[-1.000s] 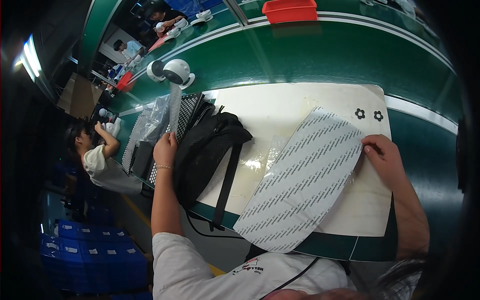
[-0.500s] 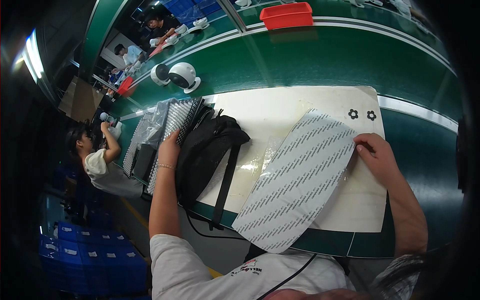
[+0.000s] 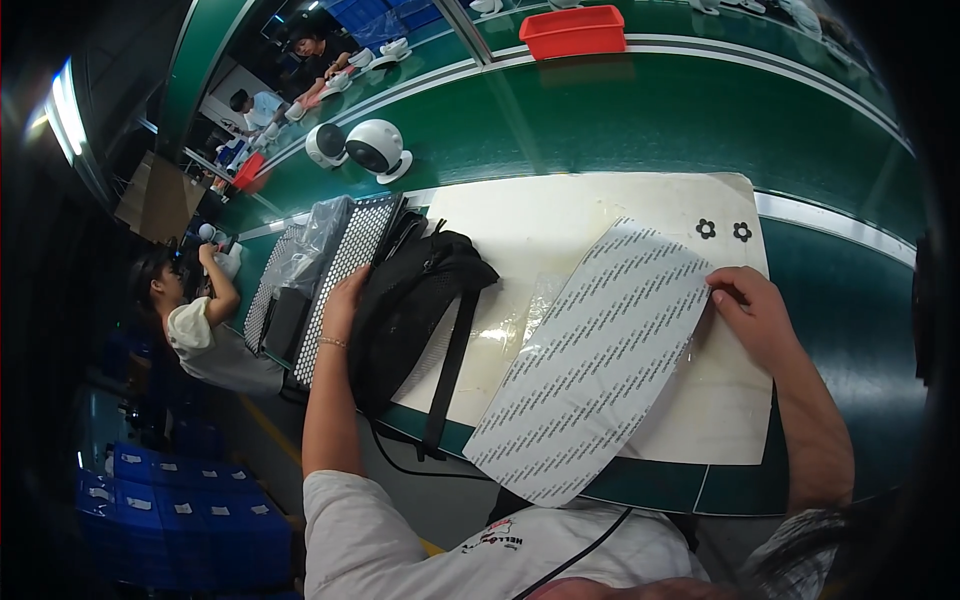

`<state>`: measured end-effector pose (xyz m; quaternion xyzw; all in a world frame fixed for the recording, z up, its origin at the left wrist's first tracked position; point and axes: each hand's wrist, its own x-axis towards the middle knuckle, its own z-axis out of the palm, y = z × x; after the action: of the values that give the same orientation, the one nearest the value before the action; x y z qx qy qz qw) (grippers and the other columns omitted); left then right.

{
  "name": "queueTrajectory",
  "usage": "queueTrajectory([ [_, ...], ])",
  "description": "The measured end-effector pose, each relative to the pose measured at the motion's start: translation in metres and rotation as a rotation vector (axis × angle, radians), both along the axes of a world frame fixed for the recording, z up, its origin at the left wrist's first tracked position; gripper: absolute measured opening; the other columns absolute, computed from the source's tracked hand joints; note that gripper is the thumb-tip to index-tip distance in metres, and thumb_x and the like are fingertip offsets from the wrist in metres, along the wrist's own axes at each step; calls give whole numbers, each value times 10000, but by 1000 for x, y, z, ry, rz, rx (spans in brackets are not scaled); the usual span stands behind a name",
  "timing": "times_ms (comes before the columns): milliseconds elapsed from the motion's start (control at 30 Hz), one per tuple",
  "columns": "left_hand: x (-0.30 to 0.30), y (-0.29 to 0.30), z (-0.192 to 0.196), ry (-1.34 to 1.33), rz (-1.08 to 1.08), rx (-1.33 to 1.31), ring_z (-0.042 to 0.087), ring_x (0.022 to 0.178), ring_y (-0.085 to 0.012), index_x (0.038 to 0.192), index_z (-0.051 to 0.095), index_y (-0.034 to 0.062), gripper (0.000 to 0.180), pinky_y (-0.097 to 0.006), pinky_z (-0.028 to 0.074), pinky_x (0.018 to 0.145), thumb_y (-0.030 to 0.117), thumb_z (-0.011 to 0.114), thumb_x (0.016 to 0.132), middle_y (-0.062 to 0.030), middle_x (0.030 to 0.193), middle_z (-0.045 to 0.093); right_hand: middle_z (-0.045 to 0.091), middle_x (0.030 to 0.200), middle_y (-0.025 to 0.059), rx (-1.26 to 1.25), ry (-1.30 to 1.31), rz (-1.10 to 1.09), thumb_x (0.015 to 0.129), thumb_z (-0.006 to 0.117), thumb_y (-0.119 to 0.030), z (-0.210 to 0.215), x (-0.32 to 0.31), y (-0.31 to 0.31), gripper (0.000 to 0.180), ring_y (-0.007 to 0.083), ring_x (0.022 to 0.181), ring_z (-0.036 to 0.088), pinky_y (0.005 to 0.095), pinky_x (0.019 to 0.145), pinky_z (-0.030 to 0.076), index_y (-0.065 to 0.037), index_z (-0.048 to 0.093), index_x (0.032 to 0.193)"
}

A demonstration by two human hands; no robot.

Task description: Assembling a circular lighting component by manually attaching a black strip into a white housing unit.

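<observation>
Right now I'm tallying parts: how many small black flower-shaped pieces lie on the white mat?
2. One black flower piece and a second flower piece lie side by side near the white mat's far right corner. Others may hide under the printed sheet.

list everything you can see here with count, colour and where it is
patterned sheet: 1, white with rows of grey print, lying slantwise on the mat, lower end past the table edge
work mat: 1, cream, on the green table
green table: 1, running across the upper picture
flower-shaped pieces: 2, black, at the mat's far right corner
black bag: 1, with a strap, on the mat's left edge
perforated trays: a stack, white, left of the bag
clear plastic bag: 1, on the trays
round white devices: 2, on the table beyond the trays
red bin: 1, top centre
blue crates: several, lower left
other people: 3, along the left side
left hand: on the bag's left side
right hand: on the sheet's upper right edge
</observation>
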<state>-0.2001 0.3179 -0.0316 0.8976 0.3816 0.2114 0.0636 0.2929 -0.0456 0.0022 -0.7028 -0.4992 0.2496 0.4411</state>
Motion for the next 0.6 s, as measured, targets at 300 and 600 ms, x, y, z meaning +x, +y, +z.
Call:
queueTrajectory([
  [300, -3, -3, 6, 41, 44, 21, 543, 993, -233, 1161, 541, 124, 420, -303, 379, 855, 19, 529, 754, -84, 1159, 552, 559, 936, 93, 12, 0, -10, 809, 534, -56, -1, -3, 3, 171, 172, 828, 549, 262, 737, 448, -25, 576, 972],
  [600, 11, -17, 24, 152, 61, 157, 543, 1000, -238, 1147, 547, 109, 357, -309, 390, 851, 64, 537, 793, -102, 1158, 546, 571, 905, 91, 47, -30, -17, 802, 540, -53, -4, 0, 5, 168, 170, 797, 547, 260, 720, 444, -24, 578, 963],
])
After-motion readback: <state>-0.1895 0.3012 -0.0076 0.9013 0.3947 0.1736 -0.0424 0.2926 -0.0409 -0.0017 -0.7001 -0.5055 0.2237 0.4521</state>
